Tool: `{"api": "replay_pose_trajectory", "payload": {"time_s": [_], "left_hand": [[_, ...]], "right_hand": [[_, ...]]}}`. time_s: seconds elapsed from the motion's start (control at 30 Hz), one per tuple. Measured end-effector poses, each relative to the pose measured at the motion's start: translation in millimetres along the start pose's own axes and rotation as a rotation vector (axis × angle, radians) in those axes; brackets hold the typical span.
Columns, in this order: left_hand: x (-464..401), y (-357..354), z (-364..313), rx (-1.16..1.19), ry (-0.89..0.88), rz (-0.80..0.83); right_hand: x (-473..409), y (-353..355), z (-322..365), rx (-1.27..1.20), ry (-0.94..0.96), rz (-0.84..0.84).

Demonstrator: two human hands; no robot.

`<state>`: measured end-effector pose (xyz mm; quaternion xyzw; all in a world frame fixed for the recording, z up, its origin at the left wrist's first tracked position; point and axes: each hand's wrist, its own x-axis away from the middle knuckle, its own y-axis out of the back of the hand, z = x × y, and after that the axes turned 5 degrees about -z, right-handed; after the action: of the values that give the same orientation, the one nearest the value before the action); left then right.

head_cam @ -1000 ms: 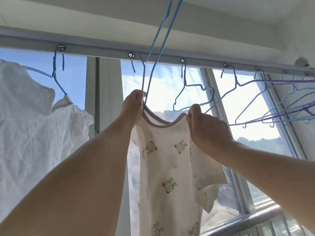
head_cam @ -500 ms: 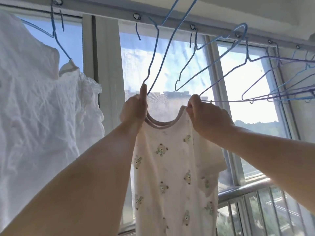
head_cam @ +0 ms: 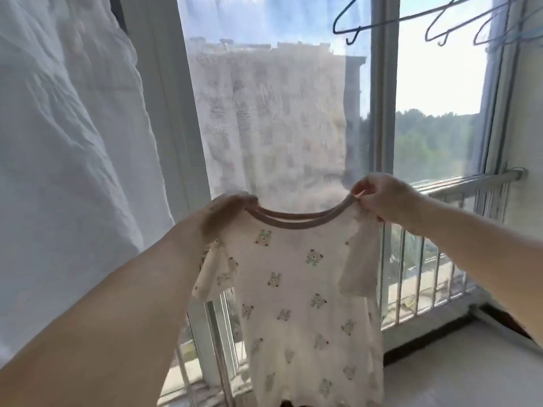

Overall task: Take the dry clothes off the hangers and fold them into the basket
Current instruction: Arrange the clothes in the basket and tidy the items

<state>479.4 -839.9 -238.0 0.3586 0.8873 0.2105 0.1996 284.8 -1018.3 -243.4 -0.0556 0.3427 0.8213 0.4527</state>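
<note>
Two hands hold up a small bear-print shirt (head_cam: 305,295) by its shoulders, off any hanger: the left hand (head_cam: 226,212) grips the left end of the neckline with curled fingers and the right hand (head_cam: 382,195) pinches the right end, so the shirt hangs spread between them. Behind it stand a sunlit window (head_cam: 435,107) with a railing (head_cam: 470,183), a sheer patterned cloth (head_cam: 270,118), a white garment (head_cam: 67,142) at left and empty hangers (head_cam: 440,24) at upper right. Its hem is cut off at the bottom edge.
</note>
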Motion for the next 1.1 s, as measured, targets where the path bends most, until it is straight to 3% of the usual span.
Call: {"api": "replay_pose_trajectory", "payload": {"time_s": [0.2, 0.33, 0.43, 0.53, 0.67, 0.8, 0.9, 1.0, 1.1], "left_hand": [[33.0, -68.0, 46.2, -0.047, 0.143, 0.104], [54.9, -102.4, 60.8, -0.03, 0.207, 0.1], [74.4, -127.3, 65.3, 0.039, 0.261, 0.027], [100.2, -153.6, 69.2, 0.099, 0.323, 0.037], [131.1, -193.5, 75.5, 0.208, 0.393, 0.06], [159.6, -235.6, 94.1, 0.378, 0.51, -0.017], [178.8, -260.5, 111.1, 0.431, 0.575, -0.074], [194.4, -283.9, 120.3, 0.445, 0.664, -0.112], [202.5, -306.9, 123.0, 0.445, 0.747, -0.099]], "right_hand": [[28.0, -8.5, -79.9, -0.028, -0.139, 0.072], [50.5, 5.2, -119.4, 0.056, -0.148, 0.344], [63.2, 15.8, -147.6, 0.106, -0.144, 0.456], [76.8, 23.6, -176.0, 0.144, -0.184, 0.44], [98.3, 33.2, -214.8, -0.009, -0.264, 0.491], [122.0, 34.5, -256.5, -0.145, -0.408, 0.577], [137.9, 32.9, -279.8, -0.09, -0.433, 0.608], [153.8, 28.4, -295.8, -0.1, -0.491, 0.517], [168.5, 22.2, -304.5, 0.129, -0.345, 0.388]]}}
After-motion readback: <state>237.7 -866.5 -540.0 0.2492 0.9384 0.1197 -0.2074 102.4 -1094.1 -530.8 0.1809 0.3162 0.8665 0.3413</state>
